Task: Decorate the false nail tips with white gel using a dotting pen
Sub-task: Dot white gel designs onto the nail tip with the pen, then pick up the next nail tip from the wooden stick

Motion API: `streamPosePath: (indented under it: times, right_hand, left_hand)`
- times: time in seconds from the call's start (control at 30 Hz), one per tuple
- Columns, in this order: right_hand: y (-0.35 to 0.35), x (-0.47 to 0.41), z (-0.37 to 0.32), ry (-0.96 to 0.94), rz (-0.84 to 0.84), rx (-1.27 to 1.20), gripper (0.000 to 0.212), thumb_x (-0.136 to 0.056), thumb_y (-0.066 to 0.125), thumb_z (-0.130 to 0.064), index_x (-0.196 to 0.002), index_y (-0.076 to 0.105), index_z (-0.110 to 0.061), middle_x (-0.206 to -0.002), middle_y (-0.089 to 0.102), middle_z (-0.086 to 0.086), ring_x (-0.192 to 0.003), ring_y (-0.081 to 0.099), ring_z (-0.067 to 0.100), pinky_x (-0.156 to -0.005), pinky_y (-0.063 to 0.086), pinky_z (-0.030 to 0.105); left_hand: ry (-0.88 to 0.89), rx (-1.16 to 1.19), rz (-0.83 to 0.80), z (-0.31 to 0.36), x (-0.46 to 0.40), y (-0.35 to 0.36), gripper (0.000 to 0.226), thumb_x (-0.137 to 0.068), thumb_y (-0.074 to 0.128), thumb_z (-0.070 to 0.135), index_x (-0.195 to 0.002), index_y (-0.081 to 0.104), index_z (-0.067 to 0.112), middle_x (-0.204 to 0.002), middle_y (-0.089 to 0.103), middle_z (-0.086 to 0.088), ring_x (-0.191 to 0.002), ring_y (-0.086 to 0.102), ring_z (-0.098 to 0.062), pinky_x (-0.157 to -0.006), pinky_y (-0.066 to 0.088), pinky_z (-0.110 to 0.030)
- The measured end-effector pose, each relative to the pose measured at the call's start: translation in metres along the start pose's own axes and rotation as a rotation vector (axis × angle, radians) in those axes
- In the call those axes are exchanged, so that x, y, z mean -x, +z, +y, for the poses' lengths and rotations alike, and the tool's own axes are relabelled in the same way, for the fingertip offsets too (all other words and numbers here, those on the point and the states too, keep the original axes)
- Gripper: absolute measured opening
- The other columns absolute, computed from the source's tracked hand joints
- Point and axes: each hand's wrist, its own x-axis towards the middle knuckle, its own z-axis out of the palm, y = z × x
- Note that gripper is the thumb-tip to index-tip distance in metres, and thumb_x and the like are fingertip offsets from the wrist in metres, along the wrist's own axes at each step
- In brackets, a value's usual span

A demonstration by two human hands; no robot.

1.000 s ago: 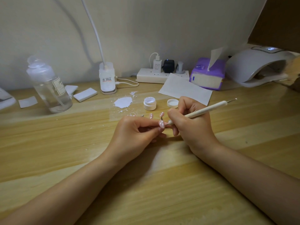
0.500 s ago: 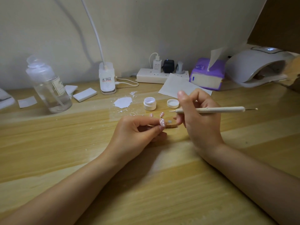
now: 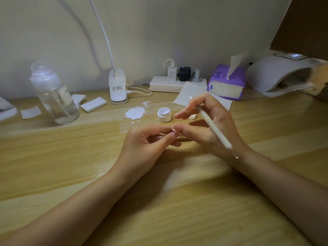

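Comparing this moment with the half second before, I found that my right grip (image 3: 209, 125) had swung the dotting pen (image 3: 213, 128) round: its shaft, which had lain level with one tip aimed at the nail, now ran slantwise across my palm, one metal tip (image 3: 237, 157) over my wrist and the other up by my forefinger. The pen was held loosely between curled fingers, no longer posed for dotting. My left grip (image 3: 147, 144) was closed in a pinch on a false nail tip (image 3: 174, 129), and a right fingertip met that same nail. I judged that dotting had paused and the nail was being adjusted or passed between grips; whether it stood on a holder could not be told, my fingers covering it.

The open gel pot (image 3: 164, 114) stood just beyond my hands, its lid (image 3: 192, 117) partly hidden behind my right fingers. A spilled white patch (image 3: 135, 113) lay to the pot's left on the counter (image 3: 177, 201).

Room for moving was ample toward me, where bare counter ran to the near edge. Behind stood the bottle (image 3: 55, 96), lamp base (image 3: 118, 89), power strip (image 3: 177, 84), tissue pack (image 3: 226, 84) and curing lamp (image 3: 284, 73), all well apart from my hands. Only the pot and lid were near enough to be knocked.
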Motion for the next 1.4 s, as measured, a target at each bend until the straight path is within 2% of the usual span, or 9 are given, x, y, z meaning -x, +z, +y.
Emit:
streamPosePath:
  times: [0.1, 0.4, 0.5, 0.63, 0.77, 0.87, 1.07, 1.23, 1.4]
  right_hand:
    - [0.001, 0.003, 0.0, -0.013, -0.077, 0.085, 0.039, -0.066, 0.08, -0.019, -0.086, 0.047, -0.025, -0.086, 0.069, -0.01, -0.085, 0.063, -0.001, -0.075, 0.052, 0.022]
    - [0.006, 0.005, -0.001, -0.037, -0.023, 0.09, 0.031, -0.072, 0.075, -0.012, -0.084, 0.049, -0.024, -0.083, 0.068, -0.002, -0.08, 0.064, 0.005, -0.073, 0.055, 0.031]
    - [0.004, 0.002, 0.002, 0.015, 0.061, -0.033, 0.031, -0.074, 0.072, -0.005, -0.083, 0.048, -0.022, -0.078, 0.068, 0.001, -0.075, 0.067, 0.012, -0.071, 0.056, 0.036]
    - [-0.009, -0.007, 0.01, 0.09, 0.175, -0.137, 0.031, -0.076, 0.071, -0.004, -0.085, 0.047, -0.02, -0.072, 0.068, -0.007, -0.074, 0.066, 0.011, -0.072, 0.053, 0.026]
    - [-0.016, -0.008, 0.017, 0.104, 0.106, -0.059, 0.032, -0.076, 0.071, 0.0, -0.083, 0.046, -0.019, -0.077, 0.067, 0.005, -0.073, 0.065, 0.025, -0.072, 0.054, 0.028]
    - [-0.015, -0.007, 0.02, 0.115, 0.006, -0.038, 0.034, -0.074, 0.071, 0.004, -0.081, 0.046, -0.019, -0.074, 0.066, 0.005, -0.068, 0.064, 0.018, -0.067, 0.054, 0.022]
    - [-0.015, -0.006, 0.024, 0.116, -0.064, 0.014, 0.034, -0.073, 0.07, 0.005, -0.081, 0.045, -0.016, -0.072, 0.064, 0.006, -0.066, 0.063, 0.015, -0.06, 0.052, 0.022]
    - [-0.015, -0.006, 0.025, 0.107, -0.103, 0.069, 0.034, -0.072, 0.072, 0.002, -0.082, 0.045, -0.017, -0.076, 0.065, 0.01, -0.064, 0.063, 0.013, -0.065, 0.051, 0.026]
    - [-0.015, -0.005, 0.026, 0.102, -0.098, 0.104, 0.034, -0.072, 0.071, 0.003, -0.08, 0.046, -0.017, -0.076, 0.065, 0.008, -0.068, 0.063, 0.024, -0.066, 0.052, 0.03]
  left_hand:
    - [0.006, -0.006, 0.022, 0.001, 0.001, 0.0, 0.02, -0.071, 0.062, 0.026, -0.088, 0.07, 0.02, -0.073, 0.073, 0.007, -0.067, 0.067, 0.0, -0.059, 0.05, -0.012]
    - [0.0, 0.031, 0.015, 0.001, 0.001, 0.001, 0.015, -0.076, 0.062, 0.017, -0.088, 0.07, 0.019, -0.072, 0.073, 0.007, -0.067, 0.069, -0.006, -0.053, 0.048, -0.011]
    - [-0.002, 0.03, 0.049, 0.0, 0.0, 0.001, 0.017, -0.078, 0.064, 0.012, -0.094, 0.07, 0.016, -0.077, 0.073, 0.006, -0.067, 0.07, -0.01, -0.054, 0.049, -0.014]
    - [0.055, 0.016, 0.085, 0.001, 0.003, 0.002, 0.018, -0.077, 0.064, 0.019, -0.095, 0.067, 0.018, -0.076, 0.069, 0.008, -0.066, 0.07, -0.01, -0.057, 0.053, -0.018]
    - [0.267, -0.167, 0.162, 0.003, 0.002, 0.0, 0.019, -0.078, 0.069, 0.013, -0.096, 0.064, 0.017, -0.076, 0.063, 0.004, -0.07, 0.068, -0.009, -0.068, 0.052, -0.015]
    - [0.414, -0.452, 0.19, 0.008, -0.006, -0.006, 0.034, -0.075, 0.067, 0.004, -0.106, 0.058, 0.017, -0.086, 0.058, 0.002, -0.081, 0.06, -0.011, -0.079, 0.049, -0.021]
    - [0.177, -0.731, -0.056, 0.015, -0.016, -0.016, 0.056, -0.075, 0.071, 0.018, -0.126, 0.048, 0.025, -0.109, 0.051, 0.015, -0.108, 0.048, -0.004, -0.105, 0.031, -0.048]
    - [0.099, -0.815, -0.126, 0.013, -0.028, -0.014, 0.055, -0.081, 0.067, 0.025, -0.128, 0.041, 0.034, -0.104, 0.053, 0.02, -0.086, 0.049, 0.009, -0.108, 0.004, -0.023]
    - [0.1, -0.879, -0.204, 0.012, -0.042, -0.003, 0.055, -0.08, 0.068, 0.027, -0.128, 0.043, 0.032, -0.085, 0.053, 0.022, -0.095, 0.057, -0.007, -0.103, 0.01, -0.022]
